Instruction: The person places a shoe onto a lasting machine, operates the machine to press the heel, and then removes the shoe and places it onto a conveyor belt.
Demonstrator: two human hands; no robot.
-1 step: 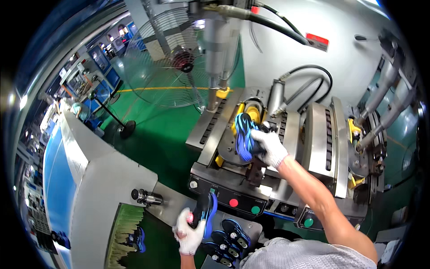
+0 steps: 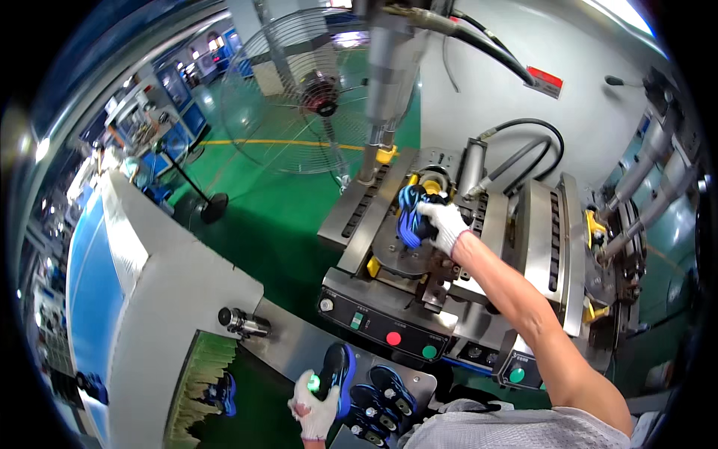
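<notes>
A black shoe with a blue-patterned sole (image 2: 410,217) is gripped in my gloved right hand (image 2: 446,226). It is tilted over the metal plate of the left press station (image 2: 400,251), with its sole partly facing me. Lower down, my gloved left hand (image 2: 314,411) is closed on the side of another black shoe with a blue sole edge (image 2: 338,373). A small bright green spot (image 2: 313,383) shows at that hand's fingers; what it is I cannot make out. Beside this shoe, several similar black and blue shoes (image 2: 391,385) rest on a metal shelf (image 2: 425,383).
The press front carries a panel with a red button (image 2: 393,338) and green buttons (image 2: 429,351). A second press station (image 2: 598,262) stands at the right. On the left are a grey machine housing with a bristled opening (image 2: 202,382) and a wire-cage fan (image 2: 299,97).
The whole view has shifted slightly. The shoe in my right hand has turned and shows less sole. My left hand's shoe has tipped upper-side up, close to the shelf; the spot there was pinkish red.
</notes>
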